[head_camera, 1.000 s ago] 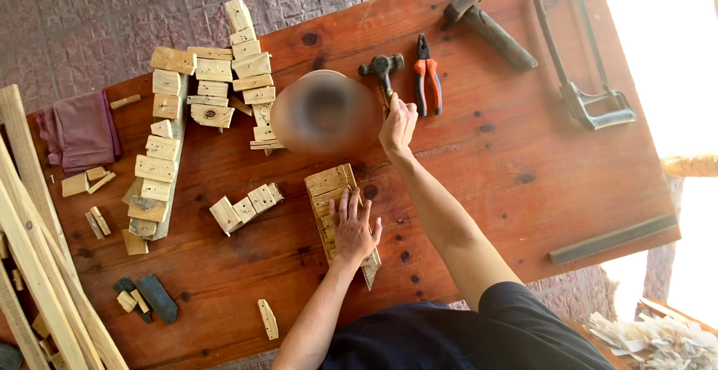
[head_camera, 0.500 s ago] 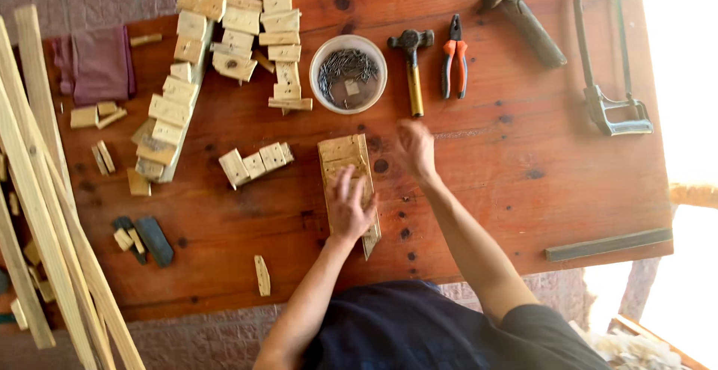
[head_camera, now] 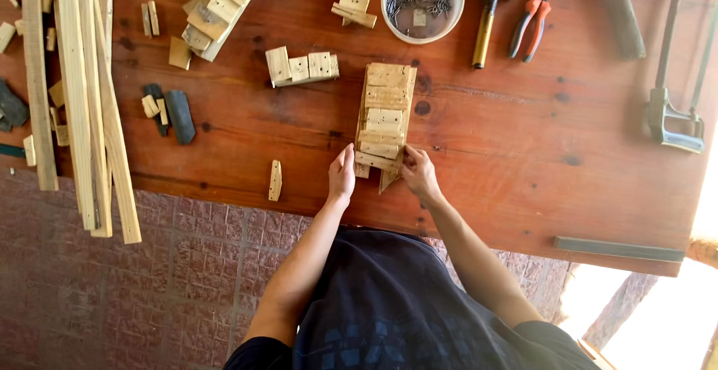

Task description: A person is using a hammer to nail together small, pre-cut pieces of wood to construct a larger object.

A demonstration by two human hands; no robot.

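Both hands have come together at the near end of the slatted wooden panel [head_camera: 386, 119] since half a second ago, when the right hand hovered beside its far corner; now the left hand [head_camera: 342, 175] lies flat-sided against the panel's left lower edge, fingers straight and together, pressing rather than gripping; the right hand [head_camera: 417, 173] curls loosely over the lower right corner, fingertips on the last slat, closed round nothing else.

One panel lies lengthwise near the table's front edge, built of about six short crosswise slats; just beyond it sit one row of four small blocks [head_camera: 301, 67], one white bowl of nails [head_camera: 422, 0], one hammer [head_camera: 488, 12], one pair of orange-handled pliers [head_camera: 532, 17], and one hacksaw [head_camera: 677, 78] at the far right; a single drilled block [head_camera: 275, 180] lies left of the left hand; several long strips [head_camera: 82, 101] overhang the left end.

The table [head_camera: 523, 130] is reddish varnished wood with dark knots; reddish paving [head_camera: 149, 288] shows beneath.
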